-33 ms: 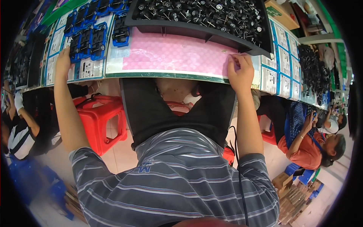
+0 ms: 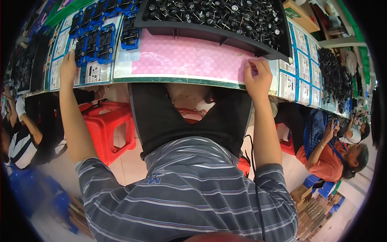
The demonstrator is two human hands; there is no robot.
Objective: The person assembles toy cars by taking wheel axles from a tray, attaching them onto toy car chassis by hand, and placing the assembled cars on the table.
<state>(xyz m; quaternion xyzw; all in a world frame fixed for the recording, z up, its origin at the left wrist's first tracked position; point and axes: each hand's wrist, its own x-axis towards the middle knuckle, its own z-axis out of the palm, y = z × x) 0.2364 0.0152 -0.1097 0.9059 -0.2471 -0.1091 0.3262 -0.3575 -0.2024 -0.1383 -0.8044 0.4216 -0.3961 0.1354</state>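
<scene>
At the table's left part, my left hand (image 2: 68, 69) rests at the edge with its fingers stretched out, holding nothing. It is beside several blue-and-black toy car chassis (image 2: 93, 47) with small wheels, laid in rows. Another such chassis (image 2: 130, 34) lies slightly apart, to their right. My right hand (image 2: 258, 76) rests at the right end of a pink mat (image 2: 181, 60), loosely curled with thumb and forefinger bent toward each other. Nothing shows in it. Just beyond is a black tray (image 2: 209, 35) filled with small wheels on metal axles (image 2: 225, 16).
Printed sheets edged in blue tape (image 2: 298, 70) cover the table's right part. Farther right is a pile of black parts (image 2: 335, 76). A red stool (image 2: 109, 129) stands below at left. Another person (image 2: 328, 157) sits at right, and a cardboard box (image 2: 301, 15) stands at the back.
</scene>
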